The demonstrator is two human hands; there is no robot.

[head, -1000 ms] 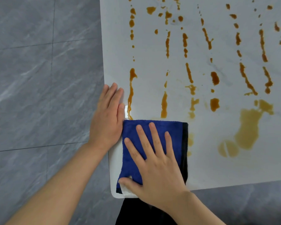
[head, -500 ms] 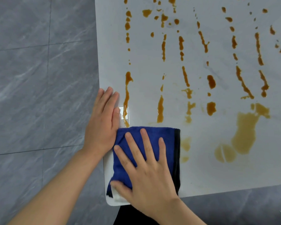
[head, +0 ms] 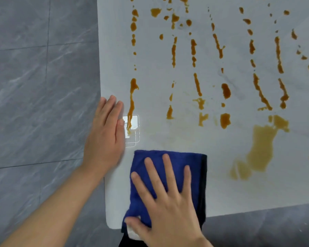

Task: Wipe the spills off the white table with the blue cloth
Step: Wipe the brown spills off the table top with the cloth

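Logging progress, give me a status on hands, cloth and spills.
Right hand flat on folded blue cloth; left hand flat at white table edge. Orange-brown spills remain. Nothing blocking.

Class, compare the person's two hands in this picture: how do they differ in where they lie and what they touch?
The right hand lies on the blue cloth, while the left hand lies on the bare white table. The right sits at the near edge, the left at the side edge. The right hand's fingers are spread; the left's lie together. Both are flat, palm down.
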